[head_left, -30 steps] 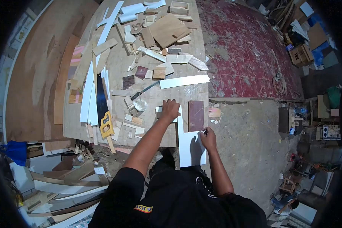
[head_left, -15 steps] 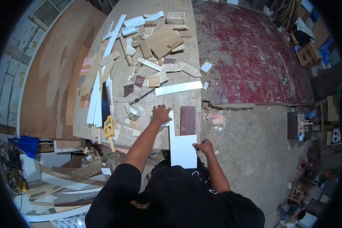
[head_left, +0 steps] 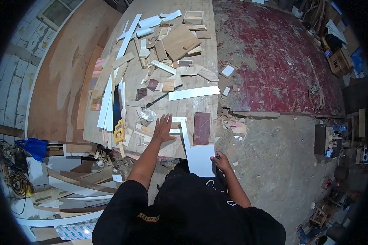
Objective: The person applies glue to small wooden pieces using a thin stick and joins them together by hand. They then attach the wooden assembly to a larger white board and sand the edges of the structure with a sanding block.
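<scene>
A white board (head_left: 200, 159) overhangs the near edge of the workbench, close to my body. From it a narrow white strip (head_left: 185, 132) runs away from me and bends left at its far end. My left hand (head_left: 163, 130) lies flat with fingers spread, at the left end of that bent part. With thumb and curled fingers, my right hand (head_left: 221, 161) grips the board's right edge; a small dark spot shows by its fingers, too small to name. Just beyond the board, a dark red wooden piece (head_left: 202, 128) rests on the bench.
Wood offcuts (head_left: 178, 44) crowd the far half of the workbench (head_left: 151, 96). A yellow-handled saw (head_left: 119, 131) lies at the left beside long white strips (head_left: 106, 107). Near my left hand stands a clear plastic container (head_left: 147, 115). Debris (head_left: 237, 126) litters the floor at right.
My left hand has shifted left and spread its fingers, uncovering more of the strip's bent end. The white board has turned slightly, and my right hand keeps its grip. The view has shifted a little.
</scene>
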Available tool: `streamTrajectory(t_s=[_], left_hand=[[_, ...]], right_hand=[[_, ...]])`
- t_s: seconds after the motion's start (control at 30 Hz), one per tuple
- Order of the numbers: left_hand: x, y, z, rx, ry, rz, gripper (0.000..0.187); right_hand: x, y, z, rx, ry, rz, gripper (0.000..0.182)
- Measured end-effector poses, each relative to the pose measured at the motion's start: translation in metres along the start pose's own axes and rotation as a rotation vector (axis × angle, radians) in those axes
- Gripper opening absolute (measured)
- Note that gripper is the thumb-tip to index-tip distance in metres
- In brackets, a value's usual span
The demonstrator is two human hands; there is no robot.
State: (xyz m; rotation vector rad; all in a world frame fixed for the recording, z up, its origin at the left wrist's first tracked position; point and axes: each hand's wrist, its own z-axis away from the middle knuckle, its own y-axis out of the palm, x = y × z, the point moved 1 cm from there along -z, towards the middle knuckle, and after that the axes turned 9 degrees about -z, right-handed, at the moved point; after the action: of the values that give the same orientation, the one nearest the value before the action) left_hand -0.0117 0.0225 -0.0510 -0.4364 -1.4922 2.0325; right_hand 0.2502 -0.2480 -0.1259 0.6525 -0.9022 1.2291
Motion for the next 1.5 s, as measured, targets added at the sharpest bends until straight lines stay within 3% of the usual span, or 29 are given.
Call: streamTrajectory(t_s=[0.03, 0.1, 0.17, 0.27, 0.37, 0.57, 0.67, 0.83, 0.9, 1.0, 1.13, 1.23, 1.3, 1.37, 1.43, 1.5], left_hand=[[-0.002, 0.001, -0.005, 0.007, 0.053, -0.033, 0.134], [-0.007, 0.005, -0.014, 0.011, 0.116, -0.062, 0.135], [-0.010, 0.012, -0.026, 0.035, 0.172, -0.161, 0.137], [-0.011, 0.008, -0.036, 0.090, 0.243, -0.147, 0.136], [-0.008, 0.005, -0.039, 0.109, 0.279, -0.116, 0.137], [0.013, 0.005, -0.011, -0.033, 0.162, 0.074, 0.134], [0.026, -0.002, 0.022, -0.191, 0.085, 0.254, 0.131], [0.048, 0.004, 0.065, -0.182, 0.076, 0.268, 0.131], [0.058, 0.013, 0.082, -0.145, 0.092, 0.295, 0.132], [0.065, 0.021, 0.096, -0.114, 0.117, 0.329, 0.133], [0.074, 0.029, 0.108, -0.119, 0.133, 0.370, 0.134], [0.079, 0.028, 0.117, -0.170, 0.101, 0.390, 0.132], [0.082, 0.025, 0.120, -0.164, 0.096, 0.448, 0.129], [0.083, 0.022, 0.121, -0.167, 0.086, 0.456, 0.128], [0.080, 0.019, 0.119, -0.166, 0.090, 0.450, 0.128], [0.078, 0.016, 0.114, -0.161, 0.109, 0.451, 0.127]], right_hand=[[-0.004, -0.002, 0.001, 0.021, 0.002, -0.140, 0.017], [-0.013, -0.003, 0.003, -0.024, -0.095, -0.120, 0.012], [-0.002, -0.003, 0.013, -0.098, 0.078, -0.256, 0.014], [0.006, -0.002, 0.022, -0.201, 0.159, -0.270, 0.015], [0.002, 0.008, 0.020, -0.271, 0.094, -0.237, 0.016], [-0.003, 0.033, 0.017, -0.295, 0.085, -0.235, 0.015], [-0.011, 0.051, 0.004, -0.236, -0.081, -0.065, 0.016], [-0.009, 0.089, 0.004, -0.271, 0.022, 0.033, 0.021], [0.010, 0.104, 0.014, -0.291, 0.001, -0.281, 0.022], [0.036, 0.105, 0.005, -0.126, 0.177, -0.295, 0.030], [0.031, 0.108, -0.047, -0.214, 0.103, -0.328, 0.043], [0.019, 0.099, -0.116, -0.258, -0.007, -0.189, 0.040], [0.048, 0.098, -0.136, -0.243, 0.057, -0.246, 0.037], [0.052, 0.095, -0.151, -0.209, 0.040, -0.232, 0.037], [0.039, 0.091, -0.168, -0.183, -0.156, -0.134, 0.038], [0.072, 0.096, -0.130, -0.157, -0.096, -0.115, 0.044]])
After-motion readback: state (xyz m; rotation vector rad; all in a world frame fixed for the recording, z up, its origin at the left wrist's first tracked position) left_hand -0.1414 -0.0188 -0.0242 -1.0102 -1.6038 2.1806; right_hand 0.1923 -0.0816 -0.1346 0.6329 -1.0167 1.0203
